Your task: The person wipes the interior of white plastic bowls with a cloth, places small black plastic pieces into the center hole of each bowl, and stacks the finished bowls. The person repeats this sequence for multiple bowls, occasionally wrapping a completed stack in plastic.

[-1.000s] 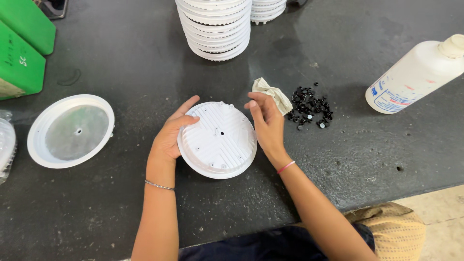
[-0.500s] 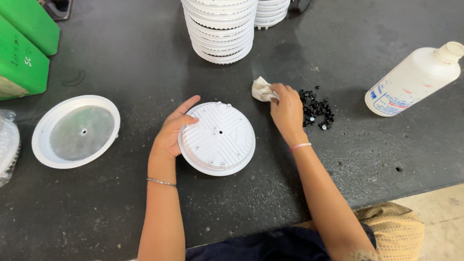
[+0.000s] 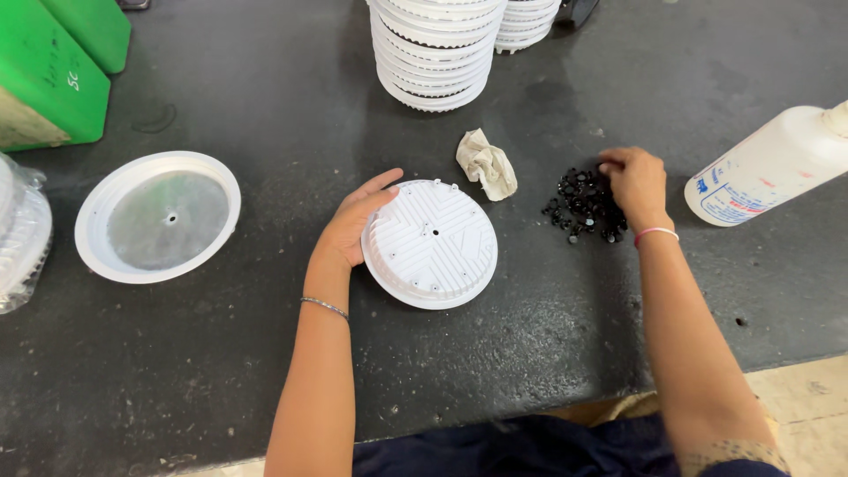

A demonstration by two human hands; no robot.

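Seen from above the worker, at a dark worktable [image 3: 265, 371]. The left hand [image 3: 353, 225] lies open against the left rim of a round white ribbed disc [image 3: 431, 243], fingers curved over the edge and steadying it without a full grip. The disc lies flat, ribbed face up, directly in front of the person and between the two forearms. Being round, it has no long axis; its raised ribs form a cross pattern about a small central hole, and small pegs stand around the rim.

The right hand [image 3: 634, 184] rests palm down on the far right edge of a heap of small black parts [image 3: 585, 205], fingers bent into the pile. Whether a part is pinched between the fingertips cannot be told. The heap lies to the right of the disc and apart from it, so the right hand is the nearer one to it and the left the nearer one to the disc.

A crumpled beige cloth [image 3: 487, 162] lies beyond the disc, between the two hands. A white plastic bottle [image 3: 773, 168] lies on its side just right of the right hand, its long axis rising toward the right. A white dish with a grey centre [image 3: 157, 216] sits well to the left of the left hand. Stacked white discs [image 3: 435, 49] stand beyond both hands; green boxes [image 3: 49, 75] are far left.
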